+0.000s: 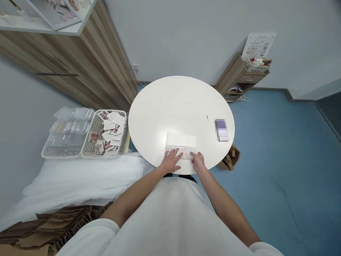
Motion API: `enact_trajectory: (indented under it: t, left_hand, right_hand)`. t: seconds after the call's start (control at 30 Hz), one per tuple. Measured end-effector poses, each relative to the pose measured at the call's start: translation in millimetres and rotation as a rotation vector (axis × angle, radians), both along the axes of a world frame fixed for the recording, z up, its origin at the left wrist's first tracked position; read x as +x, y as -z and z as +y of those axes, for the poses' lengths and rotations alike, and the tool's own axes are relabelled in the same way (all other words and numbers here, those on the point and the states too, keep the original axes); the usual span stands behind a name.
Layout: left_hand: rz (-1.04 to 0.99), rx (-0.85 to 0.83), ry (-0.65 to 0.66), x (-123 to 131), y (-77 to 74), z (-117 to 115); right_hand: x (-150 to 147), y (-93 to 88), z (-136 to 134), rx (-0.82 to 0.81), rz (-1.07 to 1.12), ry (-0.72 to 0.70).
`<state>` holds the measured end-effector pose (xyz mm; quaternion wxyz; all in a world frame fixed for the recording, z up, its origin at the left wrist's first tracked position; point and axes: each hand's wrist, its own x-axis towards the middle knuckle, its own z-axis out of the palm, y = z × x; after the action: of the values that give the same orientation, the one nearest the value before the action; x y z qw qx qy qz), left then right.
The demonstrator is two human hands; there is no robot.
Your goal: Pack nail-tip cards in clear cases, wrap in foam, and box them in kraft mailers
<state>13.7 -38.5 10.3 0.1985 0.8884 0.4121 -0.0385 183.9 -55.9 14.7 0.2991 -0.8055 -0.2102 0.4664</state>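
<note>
A white rectangular sheet with a pale pinkish folded strip along its near side lies at the table's front edge. Whether it is paper or thin packing material, I cannot tell. My left hand lies flat with its fingers spread, pressing the sheet's near left part. At the near right corner, my right hand has its fingers curled in, with thumb and forefinger closed at the sheet's edge.
The round white table carries a blurred purple item at its right. On the left stand a white basket of printed cards and a basket of clear plastic boxes. A cardboard box is on the floor at right.
</note>
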Motion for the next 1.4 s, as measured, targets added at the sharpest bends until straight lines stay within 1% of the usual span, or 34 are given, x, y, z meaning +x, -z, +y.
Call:
enact_trajectory:
  t: [0.07, 0.13, 0.2, 0.3, 0.47, 0.67, 0.8, 0.87, 0.97, 1.07, 1.17, 1.23, 1.3, 1.33, 1.37, 1.4]
  left_hand:
    - [-0.010, -0.004, -0.001, 0, 0.5, 1]
    - [-0.026, -0.007, 0.001, 0, 1.4, 1]
    - [-0.043, -0.010, 0.005, -1, 2.2, 1]
    - [-0.067, -0.017, 0.004, -1, 3.1, 1]
    - [-0.085, -0.037, 0.002, -2, 3.2, 3]
    - [-0.089, -0.071, -0.003, -2, 1.0, 7]
    - [-0.112, -0.079, -0.026, -4, -2.6, 7]
    - [-0.129, -0.065, -0.036, -3, -5.3, 4]
    - [-0.129, -0.033, 0.027, -1, -8.3, 0]
    - [-0.069, -0.037, 0.070, 1, -7.8, -3]
    - [-0.025, -0.045, 0.070, -1, -5.0, -3]
    - [-0.024, -0.051, 0.064, -2, -3.6, -4]
    - [-0.036, -0.058, 0.009, -5, -2.5, -7]
    - [-0.045, -0.060, -0.058, -8, -2.0, -9]
    - [-0.053, -0.065, -0.160, -11, -1.2, -11]
    - [-0.057, -0.078, -0.293, -14, -0.1, -13]
  right_hand:
    - [3, -3.4, 2, -0.001, 0.033, -0.054]
    - [5, -6.8, 4, 0.033, 0.081, -0.102]
    - [6, -9.1, 7, 0.093, 0.109, -0.106]
    - [7, -8.4, 11, 0.137, 0.054, -0.143]
    - [6, -3.6, 19, 0.097, -0.058, -0.254]
    - [-5, -9.6, 26, 0.090, -0.111, -0.460]
    - [-5, -13.1, 26, 0.085, -0.130, -0.604]
    - [-5, -12.9, 26, 0.097, -0.167, -0.671]
    - [-6, -12.1, 26, 0.109, -0.257, -0.772]
    - [-7, -12.4, 22, 0.101, -0.374, -0.867]
    - [-6, -12.1, 14, 0.115, -0.489, -0.885]
    - [-6, -10.6, 10, 0.121, -0.518, -0.890]
    - [-6, -8.1, 8, 0.110, -0.516, -0.915]
    - [-7, -6.8, 9, 0.099, -0.512, -0.923]
    - [-8, -5.5, 10, 0.089, -0.506, -0.927]
    - [-10, -4.3, 12, 0.079, -0.501, -0.925]
